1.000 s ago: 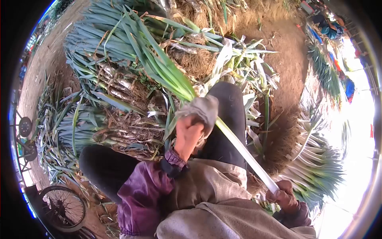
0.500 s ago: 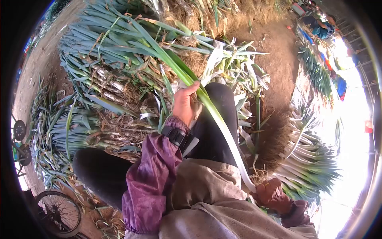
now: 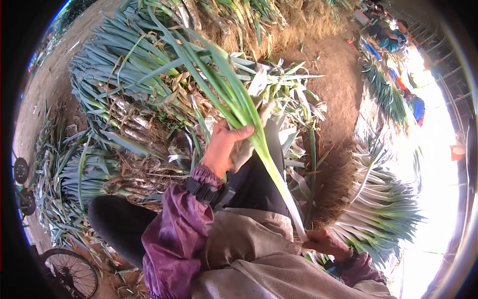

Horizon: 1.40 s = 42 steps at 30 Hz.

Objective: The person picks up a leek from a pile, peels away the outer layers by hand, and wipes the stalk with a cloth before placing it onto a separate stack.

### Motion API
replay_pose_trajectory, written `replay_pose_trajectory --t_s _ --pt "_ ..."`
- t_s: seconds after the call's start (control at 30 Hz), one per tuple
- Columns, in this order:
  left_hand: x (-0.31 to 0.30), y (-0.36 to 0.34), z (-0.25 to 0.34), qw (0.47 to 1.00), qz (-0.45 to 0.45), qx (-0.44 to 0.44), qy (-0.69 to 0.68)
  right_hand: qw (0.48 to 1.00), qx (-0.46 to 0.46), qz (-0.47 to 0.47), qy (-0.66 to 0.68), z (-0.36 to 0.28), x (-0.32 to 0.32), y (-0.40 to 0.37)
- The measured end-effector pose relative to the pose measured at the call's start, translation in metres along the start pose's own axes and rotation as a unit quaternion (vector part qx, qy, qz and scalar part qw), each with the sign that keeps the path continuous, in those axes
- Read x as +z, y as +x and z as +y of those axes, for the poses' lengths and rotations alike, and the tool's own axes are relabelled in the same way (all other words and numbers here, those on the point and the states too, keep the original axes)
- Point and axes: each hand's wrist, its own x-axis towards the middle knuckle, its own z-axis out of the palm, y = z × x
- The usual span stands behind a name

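Observation:
A long leek runs diagonally across my lap, green leaves at the upper left, white shank at the lower right. My left hand is wrapped round it where the leaves fan out, thumb on top; grey cloth covers part of the palm. Near the shank's white end, my right hand has its fingers closed on the leek. Beyond my left hand lie stripped leaves. Right of the shank, cleaned leeks lie in a pile with their roots toward me.
Untrimmed leeks are heaped at the upper left, with a smaller heap below. Brown soil shows at the upper right. A bicycle wheel stands at the lower left. People are in the far upper right.
My left hand has shifted slightly left and down, and more spread leaves now show above it. My right hand has moved slightly left. The whole view has shifted a little.

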Motion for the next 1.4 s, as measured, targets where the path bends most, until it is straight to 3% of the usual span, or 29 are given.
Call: replay_pose_trajectory --t_s 0.07,0.13,0.2,0.23,0.33,0.4,0.47,0.53,0.67,0.73,0.8,0.87,0.93,0.97,1.03,1.07,1.13,1.2,1.27,1.4 --pt "-0.025 -0.013 0.001 0.994 -0.045 -0.056 0.080 0.996 -0.004 0.048 0.078 0.028 0.007 -0.007" --pt "-0.045 -0.022 -0.008 0.986 0.077 -0.059 0.135 0.989 0.047 0.058 0.128 0.023 0.000 -0.013" --pt "-0.053 -0.036 -0.022 0.935 0.167 0.174 0.259 0.992 0.043 0.041 0.110 0.020 0.000 -0.012" --pt "-0.053 -0.041 -0.023 0.870 0.211 0.241 0.376 0.993 0.039 0.038 0.106 0.024 0.002 -0.012" --pt "-0.026 -0.053 -0.044 0.807 0.186 0.308 0.468 0.994 0.024 0.038 0.097 0.029 0.007 -0.010" --pt "-0.010 -0.056 -0.063 0.634 0.007 0.439 0.636 0.994 0.007 0.052 0.097 0.020 0.003 -0.009" --pt "-0.010 -0.053 -0.084 0.624 -0.055 0.381 0.680 0.992 0.022 0.068 0.102 0.022 0.002 -0.008" --pt "-0.022 -0.033 -0.075 0.524 -0.056 0.415 0.742 0.993 0.018 0.082 0.084 0.023 0.000 -0.005" --pt "-0.053 0.025 -0.029 0.575 0.037 0.374 0.727 0.996 0.004 0.084 0.043 0.030 0.001 -0.003" --pt "-0.087 0.043 -0.008 0.500 0.122 0.367 0.775 0.996 -0.016 0.089 0.026 0.026 -0.001 0.000" --pt "-0.124 0.040 0.014 0.457 0.260 0.305 0.794 0.995 -0.003 0.085 0.049 0.036 0.008 -0.001" --pt "-0.180 0.031 0.032 0.661 0.316 0.416 0.539 0.995 -0.007 0.075 0.064 0.042 0.013 0.001" --pt "-0.223 0.007 0.033 0.625 0.421 0.249 0.608 0.996 -0.006 0.058 0.075 0.033 0.009 0.004" --pt "-0.204 0.002 0.023 0.703 0.431 0.198 0.530 0.995 -0.027 0.059 0.074 0.040 0.013 0.008" --pt "-0.153 -0.015 0.014 0.835 0.282 0.102 0.462 0.995 -0.046 0.061 0.057 0.045 0.016 0.014" --pt "-0.150 -0.015 -0.002 0.897 0.211 0.142 0.362 0.994 -0.064 0.073 0.053 0.050 0.019 0.019" --pt "-0.135 -0.009 -0.013 0.984 0.109 -0.014 0.140 0.991 -0.117 0.059 0.039 0.058 0.015 0.022" --pt "-0.121 0.009 -0.021 0.997 0.066 -0.028 0.036 0.992 -0.066 0.055 0.095 0.031 0.003 0.018" --pt "-0.115 0.022 -0.025 0.997 0.066 0.004 0.041 0.992 -0.057 0.067 0.091 0.029 0.003 0.015" --pt "-0.096 0.021 -0.020 0.996 0.065 -0.063 0.012 0.981 0.014 0.084 0.177 0.070 0.024 0.017"
